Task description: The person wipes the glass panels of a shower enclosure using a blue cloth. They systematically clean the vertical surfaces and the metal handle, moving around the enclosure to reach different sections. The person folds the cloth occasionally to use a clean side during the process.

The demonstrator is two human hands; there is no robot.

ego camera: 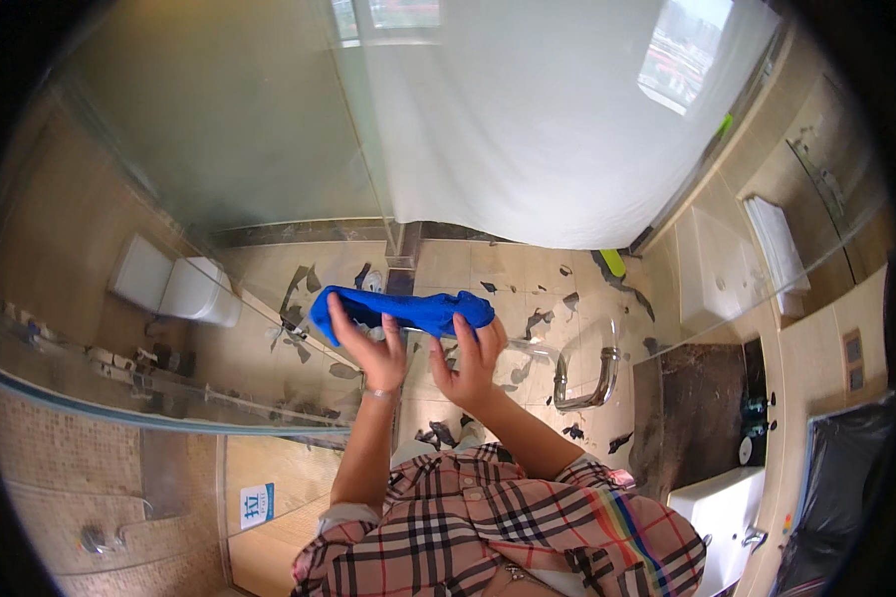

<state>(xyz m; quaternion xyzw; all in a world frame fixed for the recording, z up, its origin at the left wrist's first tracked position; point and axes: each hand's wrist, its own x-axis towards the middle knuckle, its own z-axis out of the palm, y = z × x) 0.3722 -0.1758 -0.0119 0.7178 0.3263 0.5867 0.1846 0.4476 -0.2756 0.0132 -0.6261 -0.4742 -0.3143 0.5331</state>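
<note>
A blue cloth (411, 307) is stretched sideways between both hands, in front of a glass panel and above the tiled floor. My left hand (377, 351) holds its left end, with the thumb and fingers apart around the fabric. The bunched right end is in my right hand (469, 358). Just beyond the right hand, a bent chrome door handle (588, 401) is fixed to the clear glass. What the cloth covers between the hands cannot be told.
Dark torn scraps (539, 322) litter the tiled floor. A white toilet (198, 287) stands at the left, behind glass. A white curtain (537, 142) hangs ahead. At the lower right is a white washbasin (717, 522) with a chrome tap (754, 537). A shower head (95, 539) is lower left.
</note>
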